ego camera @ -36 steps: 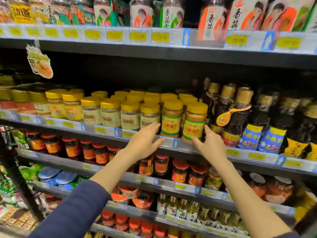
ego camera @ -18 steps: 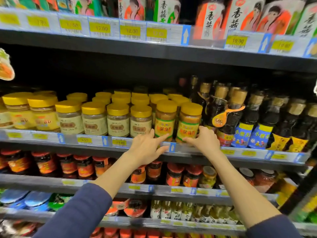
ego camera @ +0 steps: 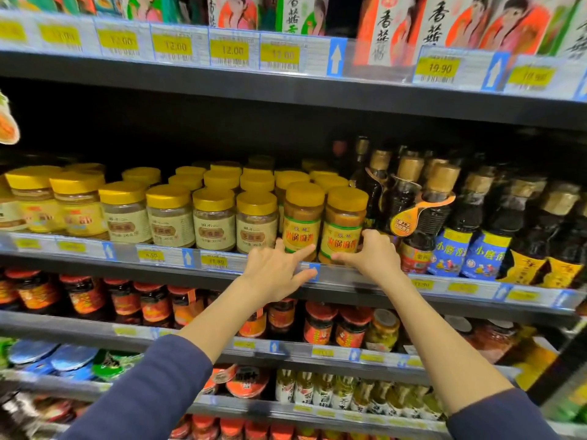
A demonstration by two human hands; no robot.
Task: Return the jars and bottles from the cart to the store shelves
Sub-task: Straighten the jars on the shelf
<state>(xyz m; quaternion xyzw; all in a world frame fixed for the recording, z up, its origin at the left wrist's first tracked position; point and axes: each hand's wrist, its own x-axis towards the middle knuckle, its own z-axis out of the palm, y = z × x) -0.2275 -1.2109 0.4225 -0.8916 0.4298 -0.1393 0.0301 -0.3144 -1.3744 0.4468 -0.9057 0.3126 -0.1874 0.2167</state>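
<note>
Two jars of orange-brown paste with yellow lids stand side by side at the front of the middle shelf [ego camera: 476, 289]. My left hand [ego camera: 274, 276] is spread below the left jar [ego camera: 302, 217], its index finger touching the jar's base. My right hand [ego camera: 374, 257] is cupped against the lower right of the right jar [ego camera: 344, 222], thumb up its side and index finger across its foot. Neither jar is lifted. The cart is out of view.
Pale yellow-lidded jars [ego camera: 171, 217] fill the shelf to the left, and dark sauce bottles [ego camera: 425, 217] crowd close on the right. The upper shelf [ego camera: 286, 87] overhangs with price tags. Red-lidded jars [ego camera: 152, 306] and small bottles [ego camera: 343, 392] line the lower shelves.
Both hands moved down and closer together onto the bases of the two orange jars. The view shifted right and nearer the shelf.
</note>
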